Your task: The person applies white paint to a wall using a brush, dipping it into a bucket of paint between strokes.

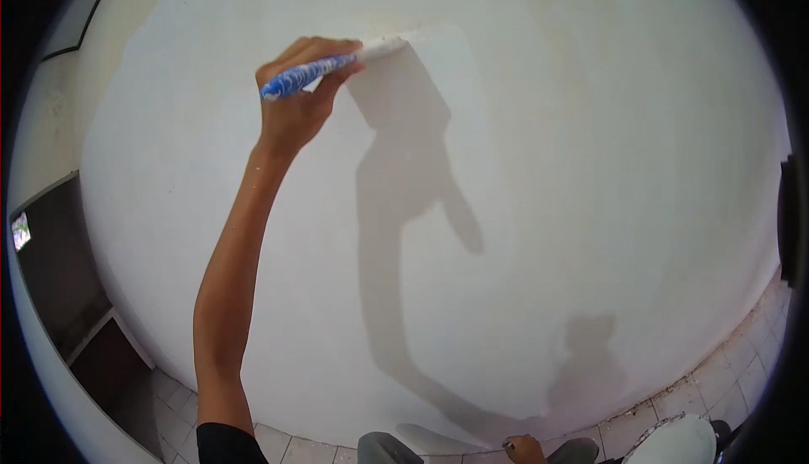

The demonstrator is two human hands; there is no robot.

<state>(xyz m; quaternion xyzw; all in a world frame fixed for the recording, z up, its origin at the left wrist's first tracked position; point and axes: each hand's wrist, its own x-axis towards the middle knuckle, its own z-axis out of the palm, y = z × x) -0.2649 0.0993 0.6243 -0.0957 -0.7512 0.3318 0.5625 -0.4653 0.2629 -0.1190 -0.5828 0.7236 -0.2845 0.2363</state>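
My left hand (299,97) is raised against the pale wall (522,160), its fingers closed round the blue and white handle of a paintbrush (308,76). The white head of the brush touches the wall just right of my fingers. At the bottom edge, a small patch of skin (524,449) shows between my knees. It may be my right hand, but it is cut off, and what its fingers do cannot be made out.
A broad shadow of my arm and brush falls on the wall. A whitish, round container (674,443) stands at the lower right on the tiled floor (649,418). A dark opening (59,270) lies at the left, and a dark object (790,219) is at the right edge.
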